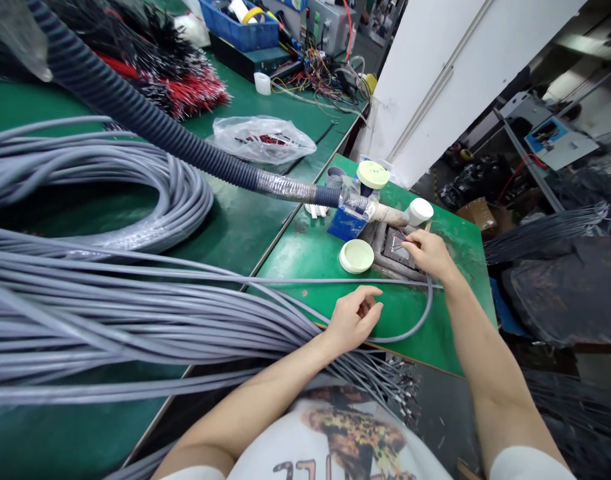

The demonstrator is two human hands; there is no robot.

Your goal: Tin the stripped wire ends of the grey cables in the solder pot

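My right hand (428,253) pinches the stripped end of a grey cable (429,303). Thin coloured wires stick out past its fingertips, over the shiny square middle of a dirty solder pot (393,250). From that hand the cable loops down toward the table's front edge. My left hand (354,319) hovers near that edge, loosely curled, with a gap between thumb and forefinger and nothing visible in it. Below and beside it runs a thick bundle of grey cables (150,313), whose stripped ends (403,383) hang in front of my body.
A ribbed hose (185,143) reaches across to the pot. Around the pot stand a pale round tub (356,256), a white-lidded jar (420,211), a yellow-lidded container (372,175) and a blue box (346,225). Coiled cable (185,200) and a plastic bag (263,139) lie left.
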